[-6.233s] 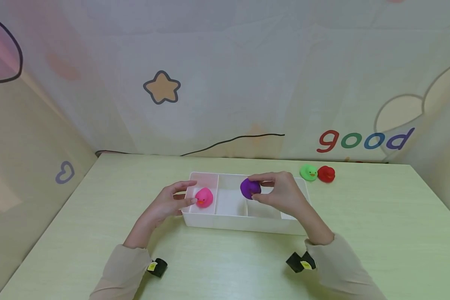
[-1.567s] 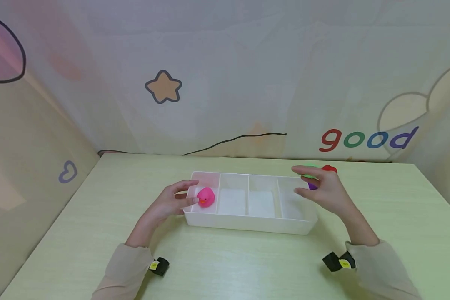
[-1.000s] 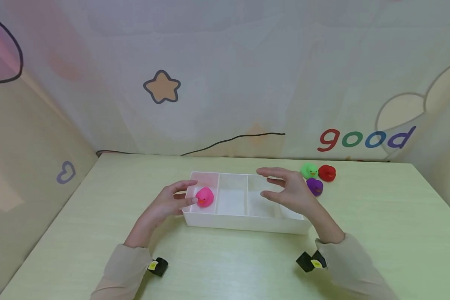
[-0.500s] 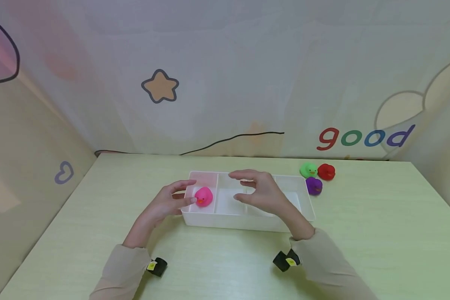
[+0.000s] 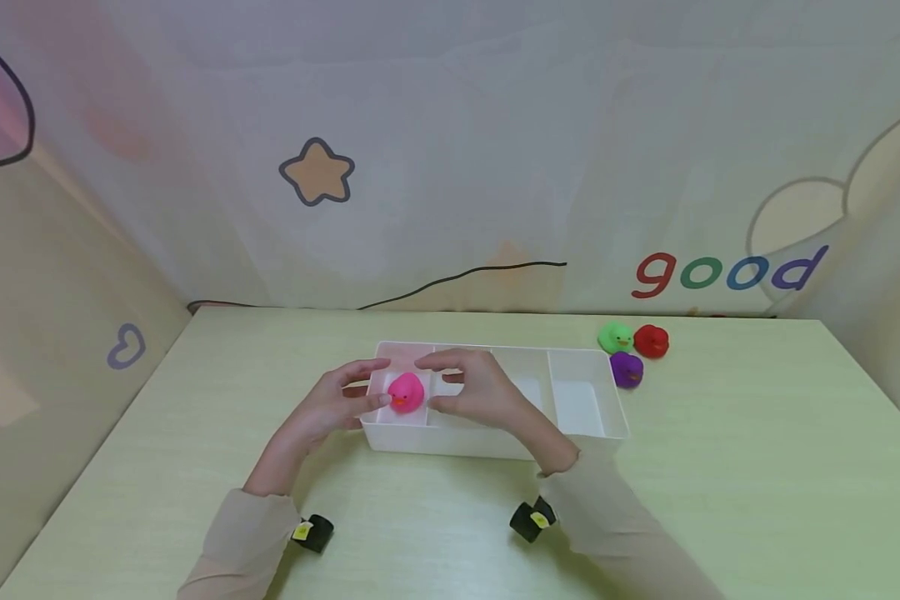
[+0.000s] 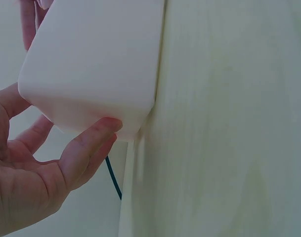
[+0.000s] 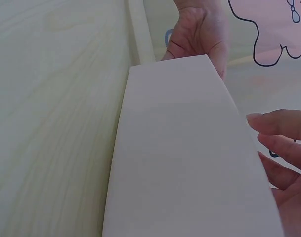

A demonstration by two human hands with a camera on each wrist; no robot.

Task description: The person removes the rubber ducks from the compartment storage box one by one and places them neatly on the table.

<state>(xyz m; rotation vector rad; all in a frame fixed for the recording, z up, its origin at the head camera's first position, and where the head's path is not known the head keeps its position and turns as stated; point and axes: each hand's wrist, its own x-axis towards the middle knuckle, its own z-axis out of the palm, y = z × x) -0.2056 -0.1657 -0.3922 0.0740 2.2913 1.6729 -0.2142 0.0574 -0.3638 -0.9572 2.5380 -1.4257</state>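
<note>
A white divided box (image 5: 450, 442) stands on the table, with a pink rubber duck (image 5: 406, 393) in its leftmost compartment. My left hand (image 5: 339, 398) grips the box's left end, its thumb at the rim near the duck; the left wrist view has the fingers (image 6: 91, 143) against the end wall. Over the second compartment is my right hand (image 5: 476, 390), thumb and fingers parted, fingertips close to the duck's right side and nothing between them. Beyond the box's back right corner sit a purple duck (image 5: 626, 370), a green duck (image 5: 616, 337) and a red duck (image 5: 651, 342).
The pale table (image 5: 750, 450) reaches back to a printed cloth backdrop (image 5: 450, 150). A black camera (image 5: 312, 533) is at the left wrist and another black camera (image 5: 532, 520) at the right.
The purple duck, earlier in my right hand above the box, now sits beside the green and red ducks. My right hand has swept left to the pink duck. My left hand stays put.
</note>
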